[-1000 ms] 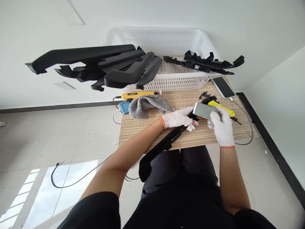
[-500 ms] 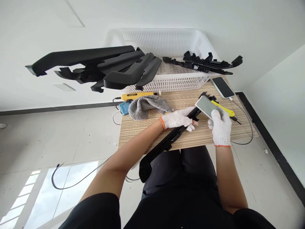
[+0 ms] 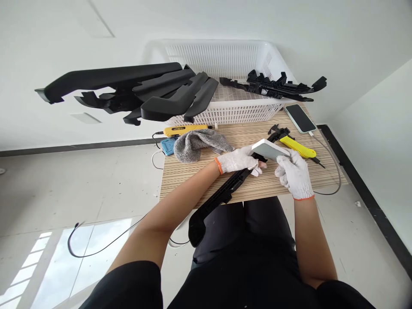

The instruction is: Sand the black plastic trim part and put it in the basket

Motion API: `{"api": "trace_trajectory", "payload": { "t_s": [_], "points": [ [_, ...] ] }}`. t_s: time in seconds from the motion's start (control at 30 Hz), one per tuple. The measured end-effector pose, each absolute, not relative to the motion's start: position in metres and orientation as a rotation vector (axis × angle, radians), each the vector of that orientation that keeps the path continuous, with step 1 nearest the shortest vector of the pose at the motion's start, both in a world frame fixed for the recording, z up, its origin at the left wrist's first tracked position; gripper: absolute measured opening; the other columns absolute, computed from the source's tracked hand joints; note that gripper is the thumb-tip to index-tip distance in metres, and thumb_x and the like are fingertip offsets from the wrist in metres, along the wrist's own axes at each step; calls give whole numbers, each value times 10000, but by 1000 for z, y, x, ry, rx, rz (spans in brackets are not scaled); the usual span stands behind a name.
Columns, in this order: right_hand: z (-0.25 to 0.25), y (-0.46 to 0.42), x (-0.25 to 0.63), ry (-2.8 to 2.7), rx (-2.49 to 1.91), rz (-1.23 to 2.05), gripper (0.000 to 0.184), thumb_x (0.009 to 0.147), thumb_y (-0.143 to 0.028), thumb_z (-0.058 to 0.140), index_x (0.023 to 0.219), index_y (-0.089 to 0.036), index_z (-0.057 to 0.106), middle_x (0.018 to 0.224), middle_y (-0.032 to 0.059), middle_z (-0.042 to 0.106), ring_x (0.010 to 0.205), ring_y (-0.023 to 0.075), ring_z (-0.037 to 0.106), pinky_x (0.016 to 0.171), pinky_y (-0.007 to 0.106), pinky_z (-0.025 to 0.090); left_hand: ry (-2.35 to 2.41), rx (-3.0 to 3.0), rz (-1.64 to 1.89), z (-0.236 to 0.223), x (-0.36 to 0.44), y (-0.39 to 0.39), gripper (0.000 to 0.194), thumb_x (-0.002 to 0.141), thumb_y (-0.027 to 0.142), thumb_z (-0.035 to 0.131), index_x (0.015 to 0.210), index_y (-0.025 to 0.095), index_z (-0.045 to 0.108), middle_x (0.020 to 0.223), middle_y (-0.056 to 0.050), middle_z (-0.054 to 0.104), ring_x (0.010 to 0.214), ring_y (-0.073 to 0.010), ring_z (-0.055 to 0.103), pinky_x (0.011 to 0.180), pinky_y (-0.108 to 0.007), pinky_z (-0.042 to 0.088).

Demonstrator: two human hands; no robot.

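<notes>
My left hand (image 3: 240, 160), in a white knit glove, is closed over a long black plastic trim part (image 3: 222, 194) that lies slantwise on the small wooden table (image 3: 199, 171) and juts past its near edge. My right hand (image 3: 294, 175), gloved too, grips a flat white and grey block (image 3: 268, 149) tilted over the far end of that part. A yellow utility knife (image 3: 299, 147) lies just beyond the right hand.
A white lattice basket (image 3: 231, 107) at the table's back holds several black trim parts (image 3: 154, 90) sticking out left and right. A grey cloth (image 3: 199, 143), a yellow tool (image 3: 185, 128), a blue device (image 3: 167, 145) and a cabled phone (image 3: 300, 118) lie on the table.
The right hand has turned the flat block from face-up to edge-on and brought it left and slightly nearer, over the black part. The left hand has stayed put.
</notes>
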State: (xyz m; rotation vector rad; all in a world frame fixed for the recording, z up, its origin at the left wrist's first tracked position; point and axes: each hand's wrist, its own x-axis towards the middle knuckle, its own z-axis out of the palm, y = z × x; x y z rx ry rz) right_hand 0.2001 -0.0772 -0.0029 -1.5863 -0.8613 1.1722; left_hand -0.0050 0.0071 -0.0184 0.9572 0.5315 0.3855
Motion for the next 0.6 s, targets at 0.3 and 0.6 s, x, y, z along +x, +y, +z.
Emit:
{"api": "trace_trajectory", "payload": {
  "t_s": [0.3,0.6],
  "points": [
    [-6,-73,199,-842,-1429,1051,377,776,-448,745,1080,-233,687,594,-50,619,442,113,564,375,194,368,570,984,379,-6,-2,4,897,686,119,847,1493,184,459,984,-96,733,782,-163,738,742,-317,638],
    [-14,-68,199,-722,-1400,812,295,735,-320,772,1001,-215,702,647,-53,640,517,92,590,420,176,396,620,1080,372,-3,-2,3,936,763,128,810,1590,227,382,1044,-114,733,763,-147,734,747,-324,641]
  ]
}}
